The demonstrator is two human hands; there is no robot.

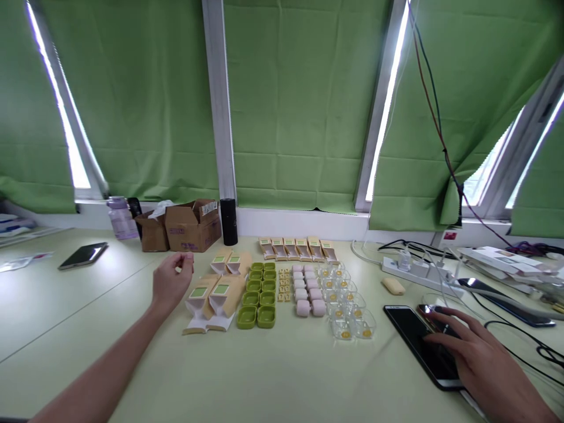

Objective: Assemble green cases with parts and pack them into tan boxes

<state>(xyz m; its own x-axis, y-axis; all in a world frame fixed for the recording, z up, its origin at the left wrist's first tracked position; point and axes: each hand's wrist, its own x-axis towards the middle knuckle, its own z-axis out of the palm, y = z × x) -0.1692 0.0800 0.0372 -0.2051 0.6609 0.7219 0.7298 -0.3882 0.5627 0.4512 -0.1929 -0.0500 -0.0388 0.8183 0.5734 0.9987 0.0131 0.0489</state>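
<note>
My left hand [171,282] hovers above the table left of the tan open cartons [214,296], its fingers curled together with thumb and forefinger pinched; whether it holds anything is not visible. My right hand [478,355] lies on a black phone [420,343] at the right, fingers stretched over its screen. Between the hands stand rows of green trays [259,296], small yellow pieces [284,285], pink cases [307,292] and clear plastic cups [346,305]. A row of open tan boxes [297,248] lies behind them.
Cardboard boxes [185,226], a black cylinder [228,221] and a clear bottle [121,217] stand at the back left. Another phone [83,255] lies far left. A power strip [418,273] with cables, a yellow soap-like piece [393,286] and papers sit at the right. Green curtains hang behind.
</note>
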